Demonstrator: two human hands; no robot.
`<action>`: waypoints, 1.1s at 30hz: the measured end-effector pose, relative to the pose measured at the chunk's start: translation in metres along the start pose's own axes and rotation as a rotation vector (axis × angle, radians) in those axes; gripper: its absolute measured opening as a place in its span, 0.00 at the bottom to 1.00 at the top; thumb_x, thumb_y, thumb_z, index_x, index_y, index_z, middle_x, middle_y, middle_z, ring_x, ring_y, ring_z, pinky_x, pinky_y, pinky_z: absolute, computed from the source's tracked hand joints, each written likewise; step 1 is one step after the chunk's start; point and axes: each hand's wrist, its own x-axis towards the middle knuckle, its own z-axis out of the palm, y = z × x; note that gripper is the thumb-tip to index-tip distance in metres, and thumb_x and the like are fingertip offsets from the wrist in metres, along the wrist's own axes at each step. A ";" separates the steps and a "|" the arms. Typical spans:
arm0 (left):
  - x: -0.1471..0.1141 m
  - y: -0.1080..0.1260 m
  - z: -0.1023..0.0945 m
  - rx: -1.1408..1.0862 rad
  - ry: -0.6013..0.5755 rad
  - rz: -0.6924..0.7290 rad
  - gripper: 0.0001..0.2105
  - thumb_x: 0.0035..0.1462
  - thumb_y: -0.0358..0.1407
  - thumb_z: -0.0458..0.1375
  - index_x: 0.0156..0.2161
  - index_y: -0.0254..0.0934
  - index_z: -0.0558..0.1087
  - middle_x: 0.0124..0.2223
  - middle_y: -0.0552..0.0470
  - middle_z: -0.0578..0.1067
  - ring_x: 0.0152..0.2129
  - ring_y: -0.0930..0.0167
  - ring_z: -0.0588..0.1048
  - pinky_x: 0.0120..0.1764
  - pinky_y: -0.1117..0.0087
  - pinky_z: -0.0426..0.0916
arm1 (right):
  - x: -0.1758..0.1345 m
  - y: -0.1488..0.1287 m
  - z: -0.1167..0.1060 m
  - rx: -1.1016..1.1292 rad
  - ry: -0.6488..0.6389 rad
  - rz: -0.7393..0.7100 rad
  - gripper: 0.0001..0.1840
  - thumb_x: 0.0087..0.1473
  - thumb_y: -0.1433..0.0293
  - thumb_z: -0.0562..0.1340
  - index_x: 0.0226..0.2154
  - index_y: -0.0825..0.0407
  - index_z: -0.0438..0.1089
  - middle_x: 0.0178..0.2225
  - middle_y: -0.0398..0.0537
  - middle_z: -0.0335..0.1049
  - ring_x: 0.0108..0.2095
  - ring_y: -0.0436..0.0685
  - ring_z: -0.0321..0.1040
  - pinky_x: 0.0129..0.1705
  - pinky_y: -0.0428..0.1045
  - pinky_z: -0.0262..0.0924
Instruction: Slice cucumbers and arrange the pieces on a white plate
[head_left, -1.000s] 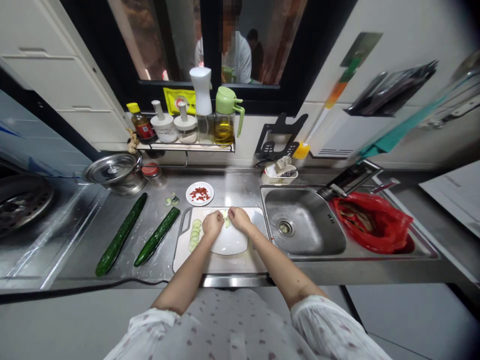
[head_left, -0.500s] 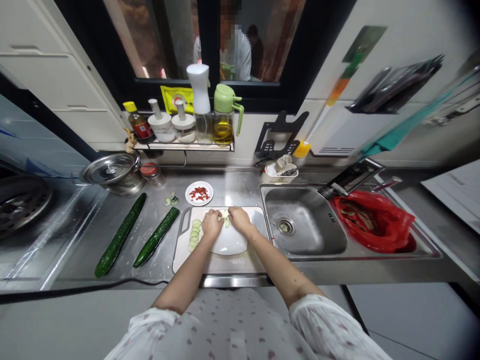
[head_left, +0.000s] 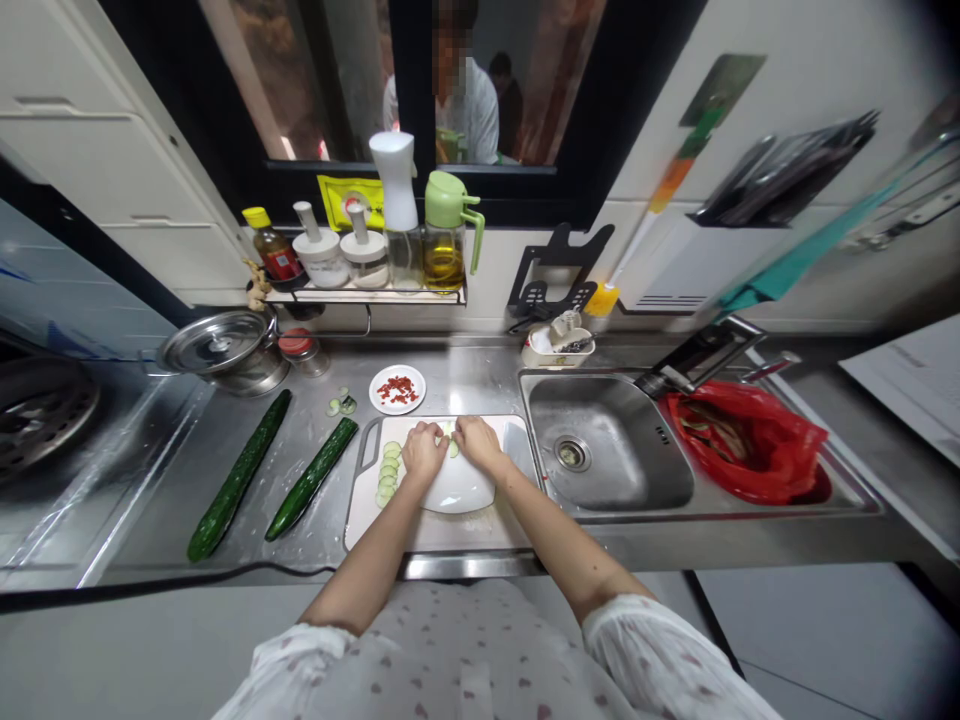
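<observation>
Bottle label [head_left: 284, 263], upper left, unreadable; left hand [head_left: 424, 452], right hand [head_left: 478, 443], centre, curled narrow at cucumber slice [head_left: 454, 451], hold unclear.

Thin, pale green cucumber slices [head_left: 454, 451] sit on a glossy white plate [head_left: 459, 492].

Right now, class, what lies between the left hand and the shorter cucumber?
From the left hand to the shorter cucumber, the head view shows pale green slices on the cutting board, then a strip of steel counter.
</observation>
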 end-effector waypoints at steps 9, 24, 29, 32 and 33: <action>0.002 -0.005 0.007 0.018 -0.023 -0.004 0.07 0.57 0.41 0.56 0.37 0.42 0.74 0.43 0.49 0.72 0.43 0.65 0.68 0.39 0.68 0.59 | 0.003 -0.003 0.006 -0.041 -0.049 0.026 0.12 0.61 0.68 0.54 0.44 0.52 0.68 0.45 0.54 0.71 0.46 0.57 0.65 0.43 0.48 0.55; 0.004 0.002 0.006 0.052 -0.009 0.010 0.10 0.58 0.44 0.55 0.36 0.41 0.74 0.41 0.49 0.73 0.42 0.65 0.69 0.40 0.68 0.60 | -0.009 0.012 -0.007 0.060 0.041 0.198 0.12 0.61 0.67 0.54 0.44 0.51 0.68 0.43 0.52 0.72 0.43 0.54 0.66 0.39 0.46 0.52; 0.005 0.004 0.007 0.067 -0.033 -0.006 0.10 0.58 0.43 0.55 0.36 0.42 0.74 0.42 0.48 0.73 0.43 0.64 0.69 0.41 0.68 0.60 | -0.011 0.012 -0.003 0.024 0.009 0.232 0.11 0.60 0.66 0.55 0.42 0.52 0.69 0.42 0.53 0.72 0.44 0.55 0.66 0.39 0.46 0.53; 0.005 0.005 0.006 0.072 -0.036 -0.019 0.10 0.58 0.45 0.55 0.36 0.42 0.74 0.43 0.49 0.73 0.43 0.65 0.69 0.41 0.67 0.60 | -0.010 0.012 -0.002 0.012 0.004 0.231 0.10 0.60 0.66 0.56 0.42 0.52 0.69 0.42 0.53 0.73 0.44 0.56 0.66 0.39 0.46 0.53; 0.004 0.005 0.005 0.072 -0.038 -0.022 0.11 0.58 0.45 0.55 0.36 0.42 0.74 0.43 0.49 0.73 0.43 0.65 0.69 0.41 0.68 0.60 | -0.010 0.013 -0.002 0.010 0.003 0.230 0.10 0.60 0.66 0.56 0.42 0.52 0.69 0.42 0.53 0.73 0.44 0.56 0.66 0.39 0.46 0.53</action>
